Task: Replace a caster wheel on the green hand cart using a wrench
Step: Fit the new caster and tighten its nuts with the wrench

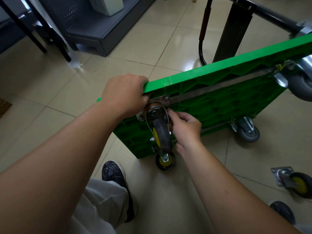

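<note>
Upper left: dark shelf unit (94, 27) on the tiled floor (42, 78). Lower left of centre: patterned shoe (114, 173), flat on the tiles.

Left hand (125, 95): clenched over the upper near corner of the green cart (219, 92), fingers wrapped round the rim. Holds the cart tipped up on its long edge, ribbed underside facing the camera.

Near corner of the underside: caster wheel (162, 132), black tyre with yellow hub, seated against its mounting plate (166, 100) just below the left hand. Hangs downward in a steel fork. Directly beneath, at the lower near corner: second yellow-hubbed caster (164, 162), touching the floor.

Right hand (185, 129): fingers curled, tips drawn together against the right side of the fork, at the plate's edge. Cannot tell whether a bolt, a nut or only bare metal lies between them.

Behind the cart's upper edge: black handle tube (203, 31) with a red grip, rising from the floor.

Lower far corner: small grey caster (248, 130), resting on the tiles. Upper far corner: larger grey caster (302, 85), clear of the floor, partly cut off by the frame.

Lower right: loose caster (295, 183), yellow hub, lying on the floor well apart from the cart.
</note>
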`<state>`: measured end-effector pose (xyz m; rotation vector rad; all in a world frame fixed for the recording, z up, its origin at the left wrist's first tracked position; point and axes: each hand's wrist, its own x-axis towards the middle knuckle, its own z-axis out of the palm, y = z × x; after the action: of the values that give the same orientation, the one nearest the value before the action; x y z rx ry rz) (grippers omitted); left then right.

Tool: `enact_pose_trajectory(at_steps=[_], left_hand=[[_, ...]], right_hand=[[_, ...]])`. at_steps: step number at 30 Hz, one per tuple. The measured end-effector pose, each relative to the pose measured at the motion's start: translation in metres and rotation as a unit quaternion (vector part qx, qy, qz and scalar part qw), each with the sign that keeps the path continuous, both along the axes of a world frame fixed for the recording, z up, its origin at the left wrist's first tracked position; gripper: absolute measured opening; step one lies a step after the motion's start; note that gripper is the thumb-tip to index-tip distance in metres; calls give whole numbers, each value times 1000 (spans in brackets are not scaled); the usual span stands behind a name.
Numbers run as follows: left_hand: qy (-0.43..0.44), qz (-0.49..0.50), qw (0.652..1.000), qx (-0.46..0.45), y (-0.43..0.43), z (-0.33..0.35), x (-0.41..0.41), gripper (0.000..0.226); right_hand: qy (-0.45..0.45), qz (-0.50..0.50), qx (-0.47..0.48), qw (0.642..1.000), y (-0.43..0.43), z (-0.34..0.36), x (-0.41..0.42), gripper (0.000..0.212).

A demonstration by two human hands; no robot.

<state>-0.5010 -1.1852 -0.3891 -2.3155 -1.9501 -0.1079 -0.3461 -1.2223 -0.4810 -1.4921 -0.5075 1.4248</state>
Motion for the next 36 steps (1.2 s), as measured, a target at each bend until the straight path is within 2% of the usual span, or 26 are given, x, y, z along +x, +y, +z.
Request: enact_pose_trajectory(at_steps=[4, 6, 9, 11, 13, 14, 18, 20, 23, 25, 27, 29, 32, 35, 36], left_hand=[[-1, 0, 1000, 4, 0, 1, 0, 17], [-4, 2, 1000, 6, -1, 1, 0, 14], [-5, 4, 1000, 5, -1, 1, 0, 14], [-3, 3, 1000, 4, -1, 1, 1, 16], [1, 3, 1000, 3, -1, 1, 1, 18], [3, 2, 1000, 3, -1, 1, 1, 18], [-1, 3, 1000, 2, -1, 1, 1, 18], [-2, 4, 1000, 1, -2, 1, 2, 17], [0, 7, 1000, 0, -2, 1, 2, 17], [1, 9, 1000, 1, -1, 0, 1, 17], [0, 10, 1000, -1, 0, 1, 1, 19], [0, 12, 1000, -5, -1, 1, 1, 20], [1, 12, 1000, -4, -3, 1, 2, 20], [-1, 10, 1000, -5, -3, 1, 2, 20], [-1, 11, 1000, -6, -3, 1, 1, 20]], right_hand=[[14, 5, -4, 1000, 0, -5, -1, 17], [3, 28, -5, 1000, -2, -8, -2, 26], [-62, 56, 25, 996, -6, -13, -4, 41], [-99, 42, 45, 993, -7, -15, -2, 32], [-78, 5, 71, 994, -7, -14, 0, 14], [-75, -1, 89, 993, -7, -13, 0, 11], [-86, 72, 100, 989, -9, -20, -2, 22], [-102, 99, 98, 985, -10, -26, 3, 21], [-120, 27, 173, 977, -10, -31, 14, 22], [-146, 47, 249, 956, -13, -31, 15, 30], [-160, 81, 273, 945, -16, -35, 15, 32], [-193, 146, 244, 939, -13, -46, 18, 29], [-297, 251, 172, 905, -5, -84, 46, 17], [-392, 210, 29, 895, -11, -151, 105, 35], [-426, 209, -32, 879, -18, -175, 129, 45]])
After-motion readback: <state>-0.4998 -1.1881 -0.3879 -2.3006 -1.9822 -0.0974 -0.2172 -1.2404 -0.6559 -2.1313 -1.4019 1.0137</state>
